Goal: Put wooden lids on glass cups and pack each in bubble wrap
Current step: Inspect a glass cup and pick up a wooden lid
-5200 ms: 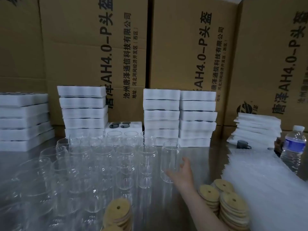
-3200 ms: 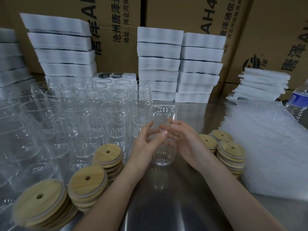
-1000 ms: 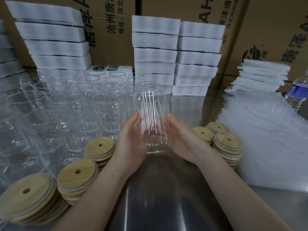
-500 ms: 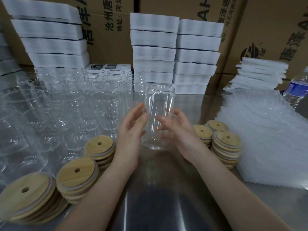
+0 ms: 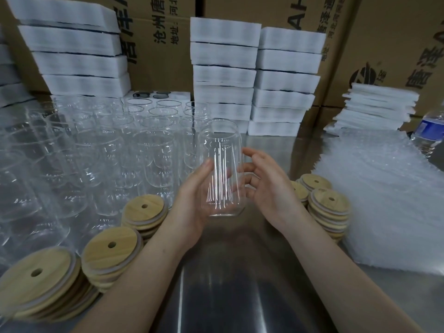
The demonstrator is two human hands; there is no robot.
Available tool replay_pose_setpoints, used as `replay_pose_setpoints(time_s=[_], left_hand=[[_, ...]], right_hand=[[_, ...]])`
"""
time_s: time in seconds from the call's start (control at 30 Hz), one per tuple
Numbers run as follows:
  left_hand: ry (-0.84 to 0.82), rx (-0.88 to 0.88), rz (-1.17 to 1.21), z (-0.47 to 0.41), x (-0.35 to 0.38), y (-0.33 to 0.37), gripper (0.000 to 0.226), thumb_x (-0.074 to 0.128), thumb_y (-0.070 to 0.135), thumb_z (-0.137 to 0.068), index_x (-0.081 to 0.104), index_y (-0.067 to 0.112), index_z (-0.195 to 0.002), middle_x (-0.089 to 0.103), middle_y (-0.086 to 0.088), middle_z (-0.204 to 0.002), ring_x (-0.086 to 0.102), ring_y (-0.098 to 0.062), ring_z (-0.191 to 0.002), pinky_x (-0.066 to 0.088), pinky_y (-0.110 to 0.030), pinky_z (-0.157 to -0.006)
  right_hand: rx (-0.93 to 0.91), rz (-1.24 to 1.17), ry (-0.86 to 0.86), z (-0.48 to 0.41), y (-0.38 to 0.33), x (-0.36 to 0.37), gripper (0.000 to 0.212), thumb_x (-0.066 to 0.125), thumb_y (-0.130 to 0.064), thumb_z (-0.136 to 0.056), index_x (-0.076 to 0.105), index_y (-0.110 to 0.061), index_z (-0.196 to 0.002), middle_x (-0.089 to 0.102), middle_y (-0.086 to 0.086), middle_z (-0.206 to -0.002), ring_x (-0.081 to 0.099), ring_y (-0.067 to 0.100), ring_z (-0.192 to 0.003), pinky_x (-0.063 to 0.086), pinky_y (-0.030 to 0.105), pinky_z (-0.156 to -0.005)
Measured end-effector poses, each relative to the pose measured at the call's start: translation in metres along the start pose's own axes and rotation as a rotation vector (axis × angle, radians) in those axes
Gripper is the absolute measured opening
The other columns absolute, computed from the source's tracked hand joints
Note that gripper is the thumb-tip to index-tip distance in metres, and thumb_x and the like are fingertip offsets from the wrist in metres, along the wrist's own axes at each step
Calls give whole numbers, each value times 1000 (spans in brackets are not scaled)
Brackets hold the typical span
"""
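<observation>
Bare steel table [image 5: 230, 284] strip open down centre; glass cups [image 5: 101, 159] + lid stacks [image 5: 108, 251] block L, lid stacks [image 5: 329, 210] + bubble wrap [image 5: 384, 200] block R.

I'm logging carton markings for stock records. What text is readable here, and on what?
"沧州" and "地址:河", cut off: left cardboard box.
"AH", cut off; smaller print too blurred: middle cardboard box.
"唐泽" beside a round logo: right cardboard box.
Water bottle label: too blurred to read.
Held glass cup and wooden lids: no text.
</observation>
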State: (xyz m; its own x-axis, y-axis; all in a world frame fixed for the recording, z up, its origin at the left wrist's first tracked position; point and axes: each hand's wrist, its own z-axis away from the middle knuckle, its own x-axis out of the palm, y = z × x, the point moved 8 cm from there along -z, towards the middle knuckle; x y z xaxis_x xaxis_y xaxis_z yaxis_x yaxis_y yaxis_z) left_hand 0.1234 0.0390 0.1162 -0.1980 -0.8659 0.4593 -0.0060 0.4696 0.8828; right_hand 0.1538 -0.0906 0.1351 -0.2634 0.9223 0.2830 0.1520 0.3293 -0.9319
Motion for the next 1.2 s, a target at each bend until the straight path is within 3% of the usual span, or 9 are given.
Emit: replay_pose_setpoints(time_s=[0.17,0.27,0.37,0.53,0.63,0.77,1.0,1.13,1.2], left_hand=[[-2,15,-109,1,3,-1,48,67,42,-82,62,22,-125,70,-3,-122,68,-26,-112,58,-48,-88],[6,126,-217,2,3,4,61,73,30,-73,53,29,-131,70,4,-123,67,-16,-113,58,-30,-84],[24,199,-357,3,4,7,87,81,24,-64,43,30,-142,59,12,-135,58,-8,-124,52,-24,-93],[85,319,-562,2,2,12,90,91,17,-64,43,40,-136,50,26,-139,51,3,-124,43,-21,-99],[108,386,-539,0,0,14,92,92,15,-57,45,37,-134,55,35,-127,51,7,-123,43,-22,-101],[135,448,-515,0,-3,17,89,86,14,-54,43,37,-129,56,38,-120,49,12,-122,41,-15,-97],[121,535,-556,3,-1,20,87,85,2,-57,42,30,-128,53,29,-124,47,13,-123,36,-10,-100],[123,551,-677,5,2,20,89,86,-8,-61,42,38,-123,49,43,-118,45,16,-120,32,-7,-100],[132,574,-731,6,4,20,87,86,-7,-62,43,33,-126,49,33,-124,45,12,-121,32,-8,-102]], right_hand=[[1,21,68,0,-4,-2,47,63,-37,-81,62,-11,-120,64,8,-90,63,17,-66,51,34,-61],[-14,71,90,0,-7,-2,60,62,-48,-80,62,-9,-125,63,10,-99,61,20,-78,51,35,-69],[-54,130,102,0,-12,-1,50,58,-57,-84,67,-20,-116,67,4,-97,63,17,-83,52,31,-74],[-153,272,29,3,-26,8,52,54,-62,-78,67,-35,-119,68,-3,-114,62,18,-109,46,40,-96],[-189,264,-55,4,-28,14,56,53,-58,-79,61,-33,-128,66,-7,-122,57,21,-123,41,48,-107],[-222,220,-153,6,-29,19,55,54,-42,-85,54,-23,-136,63,-3,-132,51,16,-132,36,43,-113],[-153,93,-146,1,-26,16,50,59,-38,-81,61,-16,-127,68,-2,-122,60,14,-121,49,27,-93],[-71,73,-30,-1,-24,6,40,61,-38,-84,69,-11,-112,72,5,-114,65,21,-114,49,39,-96],[-43,85,31,0,-24,1,40,63,-39,-82,71,-9,-107,74,7,-110,67,23,-111,51,45,-98]])
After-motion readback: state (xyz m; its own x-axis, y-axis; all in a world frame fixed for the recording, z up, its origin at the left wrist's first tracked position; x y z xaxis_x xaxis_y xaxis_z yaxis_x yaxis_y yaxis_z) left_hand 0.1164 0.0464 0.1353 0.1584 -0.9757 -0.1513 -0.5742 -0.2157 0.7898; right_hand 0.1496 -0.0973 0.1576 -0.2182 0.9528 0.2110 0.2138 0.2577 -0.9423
